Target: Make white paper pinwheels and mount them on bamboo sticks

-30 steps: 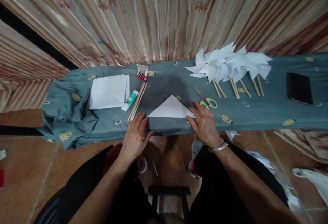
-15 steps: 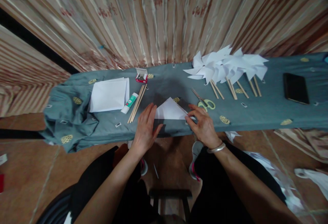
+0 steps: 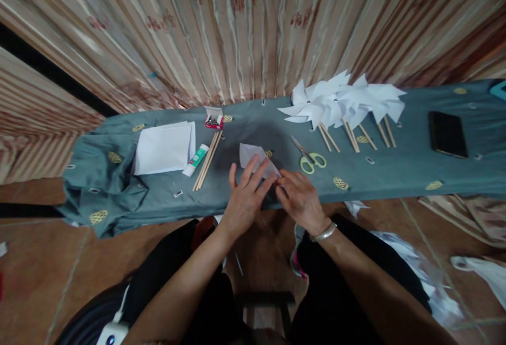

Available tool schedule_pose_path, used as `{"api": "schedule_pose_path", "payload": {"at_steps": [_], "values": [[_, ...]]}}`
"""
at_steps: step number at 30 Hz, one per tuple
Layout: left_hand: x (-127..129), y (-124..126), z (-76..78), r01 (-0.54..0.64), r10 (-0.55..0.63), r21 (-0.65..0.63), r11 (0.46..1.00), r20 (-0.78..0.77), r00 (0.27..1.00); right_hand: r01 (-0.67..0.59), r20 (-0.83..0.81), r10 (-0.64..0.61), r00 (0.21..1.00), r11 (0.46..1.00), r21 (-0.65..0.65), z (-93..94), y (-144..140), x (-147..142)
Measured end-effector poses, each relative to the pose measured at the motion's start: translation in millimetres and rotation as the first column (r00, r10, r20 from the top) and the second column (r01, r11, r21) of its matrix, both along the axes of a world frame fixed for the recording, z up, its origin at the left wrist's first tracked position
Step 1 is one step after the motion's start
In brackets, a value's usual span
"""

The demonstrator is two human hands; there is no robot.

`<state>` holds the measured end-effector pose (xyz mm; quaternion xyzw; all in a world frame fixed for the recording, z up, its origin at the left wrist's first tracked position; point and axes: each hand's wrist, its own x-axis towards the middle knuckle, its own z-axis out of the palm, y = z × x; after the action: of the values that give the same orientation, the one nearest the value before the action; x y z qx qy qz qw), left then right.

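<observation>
Both hands have drawn together since a second ago, when they lay flat at either end of a wide white triangle. Now the left hand (image 3: pixel 245 197) folds the paper (image 3: pixel 256 159) over toward the right hand (image 3: pixel 299 200); the sheet stands half lifted just beyond the fingers (image 3: pixel 253 168), pinched by the left and pressed at its near corner by the right. Scissors (image 3: pixel 310 156) lie just right of the fingers; wooden sticks (image 3: pixel 206 159), glue stick (image 3: pixel 196 158) and blank sheets (image 3: pixel 164 147) lie left on the counter (image 3: pixel 395 168). Finished pinwheels (image 3: pixel 340 102) rest farther right. This one looks barely begun: folding under way, cutting and mounting left.
</observation>
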<state>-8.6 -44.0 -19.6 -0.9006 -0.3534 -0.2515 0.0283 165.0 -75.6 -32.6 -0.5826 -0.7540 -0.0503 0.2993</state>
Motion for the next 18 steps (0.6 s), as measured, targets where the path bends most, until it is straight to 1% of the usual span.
{"api": "schedule_pose_path", "payload": {"at_steps": [4,9,13,18], "values": [[-9,7,-7.1,0.007,-0.006,-0.047,0.999,0.016,1.0,-0.032,-0.036,0.029,0.999,0.997,-0.076,-1.9,-7,-7],[-15,16,-9.5,0.005,0.0,-0.098,0.995,0.053,0.999,-0.062,-0.089,0.045,0.995,0.977,-0.205,-2.7,-5,1],[-19,17,-7.9,0.024,-0.011,-0.147,0.989,0.085,0.996,-0.035,-0.022,0.031,0.999,0.97,-0.239,0.5,0,16],[-26,6,-9.8,0.114,-0.086,-0.173,0.978,0.158,0.984,-0.07,0.05,0.084,0.995,0.969,-0.235,12.8,5,27]]}}
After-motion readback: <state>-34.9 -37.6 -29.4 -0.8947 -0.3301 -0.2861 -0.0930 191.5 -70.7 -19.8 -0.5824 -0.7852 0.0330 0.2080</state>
